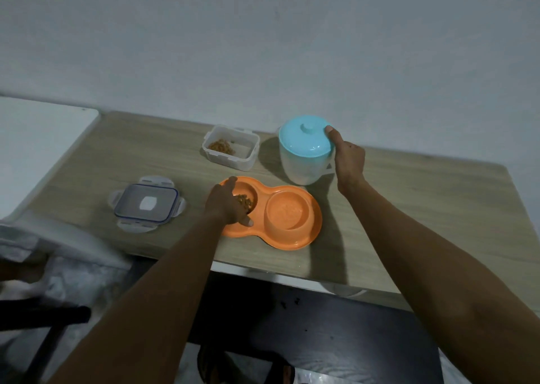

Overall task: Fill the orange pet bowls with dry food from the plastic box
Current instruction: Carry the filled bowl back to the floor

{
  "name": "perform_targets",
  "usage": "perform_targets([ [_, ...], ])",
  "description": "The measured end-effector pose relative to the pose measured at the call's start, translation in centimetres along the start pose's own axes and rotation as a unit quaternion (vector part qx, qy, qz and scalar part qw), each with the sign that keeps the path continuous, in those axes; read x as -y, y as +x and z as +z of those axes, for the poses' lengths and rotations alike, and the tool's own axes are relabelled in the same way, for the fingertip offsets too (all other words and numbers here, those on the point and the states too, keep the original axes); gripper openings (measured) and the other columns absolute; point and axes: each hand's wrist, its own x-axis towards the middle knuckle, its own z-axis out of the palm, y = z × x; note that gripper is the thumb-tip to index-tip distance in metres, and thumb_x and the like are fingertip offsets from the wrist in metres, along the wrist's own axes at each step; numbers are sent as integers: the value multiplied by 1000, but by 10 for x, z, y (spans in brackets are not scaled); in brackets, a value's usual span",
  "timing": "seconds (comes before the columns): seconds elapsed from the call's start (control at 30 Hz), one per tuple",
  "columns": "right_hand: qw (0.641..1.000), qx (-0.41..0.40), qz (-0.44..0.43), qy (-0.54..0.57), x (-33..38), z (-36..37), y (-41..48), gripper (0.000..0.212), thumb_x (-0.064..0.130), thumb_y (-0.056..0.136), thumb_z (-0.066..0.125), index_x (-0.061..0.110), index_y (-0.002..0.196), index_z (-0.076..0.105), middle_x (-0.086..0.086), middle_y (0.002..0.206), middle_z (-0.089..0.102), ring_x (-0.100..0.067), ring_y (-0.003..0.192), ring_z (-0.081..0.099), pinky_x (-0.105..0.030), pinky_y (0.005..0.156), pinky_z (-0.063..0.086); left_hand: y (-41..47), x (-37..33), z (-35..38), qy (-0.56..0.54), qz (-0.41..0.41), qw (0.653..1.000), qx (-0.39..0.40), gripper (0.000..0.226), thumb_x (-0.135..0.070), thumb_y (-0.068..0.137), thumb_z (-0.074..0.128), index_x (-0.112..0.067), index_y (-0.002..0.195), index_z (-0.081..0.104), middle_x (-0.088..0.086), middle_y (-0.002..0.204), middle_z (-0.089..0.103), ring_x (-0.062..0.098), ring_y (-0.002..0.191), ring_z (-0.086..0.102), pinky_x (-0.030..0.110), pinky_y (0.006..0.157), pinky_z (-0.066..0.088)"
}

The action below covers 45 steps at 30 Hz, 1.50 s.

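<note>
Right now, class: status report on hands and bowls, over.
Left hand over left bowl, kibble beneath it. Right hand grips blue-lidded jug. Right bowl without kibble. Plastic box open, unobstructed.
</note>
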Motion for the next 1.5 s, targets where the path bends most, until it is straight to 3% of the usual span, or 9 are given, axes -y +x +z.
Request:
perform_targets([
  [0.17, 1000, -21, -12, -10, -7, 4, -3, 52, 56, 80, 76, 16, 63, 48, 5, 63, 53, -16, 67, 50, -33, 62, 43, -3, -2, 0, 6, -3, 1000, -2, 137, -25, 47, 98, -20, 157, 17, 18, 157, 31, 34, 144, 33, 44, 110, 39],
  [0.4, 987, -124, 29, -103, -61, -4, -52, 70, 76, 82, 54, 20, 124, 53, -10, 127, 59, -29, 115, 59, -44, 99, 48, -11, 1, -4, 37, -24, 999, 1, 136, -38, 44, 95, -35, 155, 16, 7, 159, 28, 40, 142, 28, 56, 108, 37],
  [0.5, 984, -89, 20, -154, -96, -8, -93, 63, 61, 92, 58, 16, 135, 51, -14, 137, 56, -31, 122, 57, -42, 104, 45, -14, 6, -6, 24, -22, 999, 4, 137, -43, 43, 94, -40, 154, 15, 5, 162, 23, 39, 144, 26, 57, 110, 35],
  [0.67, 975, -60, 9, -216, -118, -5, -129, 53, 59, 85, 56, 15, 111, 68, -14, 120, 63, -28, 104, 63, -46, 93, 53, -16, 15, -10, -1, -7, 1000, 21, 133, -65, 42, 84, -43, 154, 14, 10, 164, 15, 35, 147, 26, 53, 113, 33],
  [0.77, 972, -67, 28, -222, -123, -2, -129, 45, 60, 76, 53, 19, 86, 67, -16, 104, 66, -25, 84, 64, -38, 75, 51, -22, 13, -16, -90, -26, 995, -38, 110, -75, 58, 68, -35, 153, 28, 7, 158, 31, 32, 143, 35, 52, 112, 34],
  [0.9, 970, -64, 48, -231, -122, -3, -135, 40, 56, 78, 57, 20, 88, 70, -13, 105, 67, -25, 87, 64, -35, 74, 46, -32, 22, -25, -193, -63, 975, -88, 68, -42, 84, 65, -17, 144, 47, 8, 143, 53, 33, 130, 50, 38, 97, 44],
  [1.03, 972, -65, 48, -219, -111, -4, -142, 18, 35, 92, 66, 17, 91, 68, -7, 93, 69, -23, 87, 62, -33, 75, 41, -32, 38, -28, -257, -55, 961, -85, 6, -19, 84, 67, -17, 79, 69, 6, 81, 67, 32, 90, 65, 38, 77, 52],
  [1.2, 974, -62, 54, -211, -109, -4, -140, 28, 32, 95, 66, 11, 112, 71, -3, 95, 64, -22, 94, 58, -35, 82, 42, -25, 44, -30, -261, -50, 962, -68, 49, -24, 82, 76, -4, 126, 65, 16, 120, 69, 33, 110, 65, 35, 86, 50],
  [1.5, 982, -51, 98, -152, -106, -7, -137, 40, 31, 90, 73, 8, 123, 70, -12, 117, 71, -29, 108, 64, -47, 99, 52, -22, 42, -32, -279, -54, 957, -62, 64, -20, 80, 79, -4, 137, 55, 18, 134, 61, 34, 119, 60, 41, 96, 51],
])
